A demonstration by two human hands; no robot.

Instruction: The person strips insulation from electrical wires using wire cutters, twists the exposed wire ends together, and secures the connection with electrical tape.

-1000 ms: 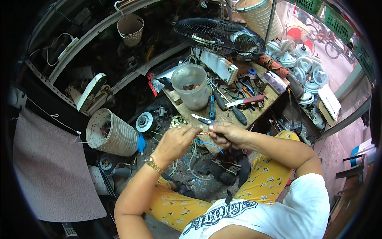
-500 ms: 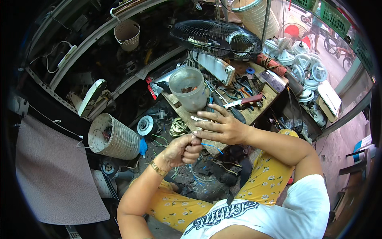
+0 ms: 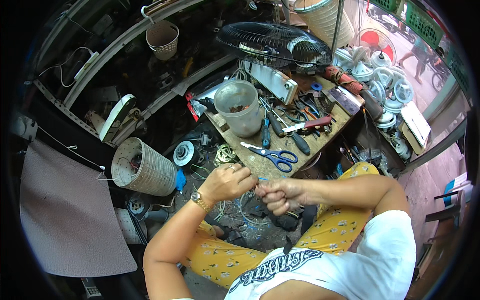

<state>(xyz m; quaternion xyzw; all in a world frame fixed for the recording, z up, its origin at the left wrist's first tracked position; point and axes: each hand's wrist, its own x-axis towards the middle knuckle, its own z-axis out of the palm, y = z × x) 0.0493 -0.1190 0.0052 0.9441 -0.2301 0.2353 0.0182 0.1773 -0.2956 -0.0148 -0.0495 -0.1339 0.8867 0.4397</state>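
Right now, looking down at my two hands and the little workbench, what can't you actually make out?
- Head view: what the left hand and right hand pinch between them; the closed fingers cover it, and it is too small.
- What lies in the cloudy plastic tub: only a dark reddish blur.
- The blue-handled scissors show, but the tools behind overlap, so their kinds stay unclear.

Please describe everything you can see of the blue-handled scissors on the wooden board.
The blue-handled scissors lie flat on the worn wooden board, near its front edge. They have two bright metal blades, slightly open and pointing left, and two blue plastic loop handles to the right. Nothing holds them; both hands are lower down, away from them. A blue-handled screwdriver lies just above them, beside a translucent plastic bucket.
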